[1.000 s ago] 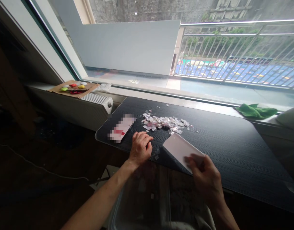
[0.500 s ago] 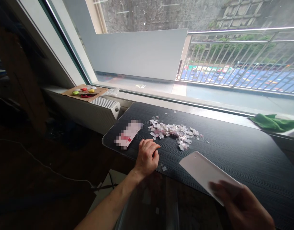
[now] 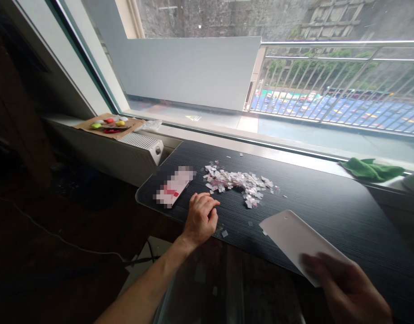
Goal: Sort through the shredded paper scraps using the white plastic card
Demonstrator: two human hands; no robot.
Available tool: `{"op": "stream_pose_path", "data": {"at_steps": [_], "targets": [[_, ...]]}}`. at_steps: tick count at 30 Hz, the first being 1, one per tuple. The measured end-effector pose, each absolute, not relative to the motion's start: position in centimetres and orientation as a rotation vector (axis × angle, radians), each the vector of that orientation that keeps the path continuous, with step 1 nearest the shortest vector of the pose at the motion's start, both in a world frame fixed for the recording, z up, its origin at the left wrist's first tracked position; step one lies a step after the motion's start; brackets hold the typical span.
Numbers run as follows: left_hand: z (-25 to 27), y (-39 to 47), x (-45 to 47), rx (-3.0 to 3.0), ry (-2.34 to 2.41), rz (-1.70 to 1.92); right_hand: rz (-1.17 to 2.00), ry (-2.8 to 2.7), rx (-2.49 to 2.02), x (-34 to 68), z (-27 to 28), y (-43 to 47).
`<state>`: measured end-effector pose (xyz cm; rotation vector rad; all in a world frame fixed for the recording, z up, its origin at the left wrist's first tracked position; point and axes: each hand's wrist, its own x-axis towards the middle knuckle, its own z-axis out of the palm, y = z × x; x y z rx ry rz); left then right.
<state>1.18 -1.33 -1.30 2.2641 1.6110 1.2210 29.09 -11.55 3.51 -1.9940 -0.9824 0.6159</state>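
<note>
The single view looks from the person's head, forward and down across the table, from its near edge. The left hand and right hand are close below; past the far edge it faces the window and, farther off, the railing.

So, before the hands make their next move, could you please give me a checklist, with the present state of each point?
1. Scraper held: ok, the right hand grips its near end.
2. Left hand free: ok, nothing visible in it; it is at the near edge of the table.
3. Bits all in one pile: not ok, a few lie apart, some near the left hand.
4. Scraper apart from the pile: ok, bare table shows between them.
5. Pink item uncovered: ok, it lies left of the pile.
6. Scraper's underside clean: cannot tell, it is turned away.
</note>
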Motion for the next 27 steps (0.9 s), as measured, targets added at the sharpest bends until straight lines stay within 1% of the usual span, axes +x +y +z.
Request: {"op": "stream_pose_path", "data": {"at_steps": [3, 9, 16, 22, 27], "targets": [[-1.3, -1.2, 1.1, 2.277, 1.612, 1.226, 0.617, -0.933, -1.864, 27.9, 3.3, -11.0], [-1.4, -1.0, 0.9, 2.318, 1.61, 1.225, 0.636, -0.963, -1.83, 26.0, 2.1, -10.3], [-1.3, -1.1, 0.9, 2.283, 1.628, 1.191, 0.885, -1.03, -1.678, 23.3, 2.2, -10.6], [-1.2, -1.1, 1.0, 2.272, 1.627, 1.18, 0.936, -0.981, -1.685, 23.6, 2.2, -10.0], [-1.2, -1.1, 1.0, 2.271, 1.634, 1.169, 1.027, -1.053, -1.64, 22.9, 2.6, -9.6]]}}
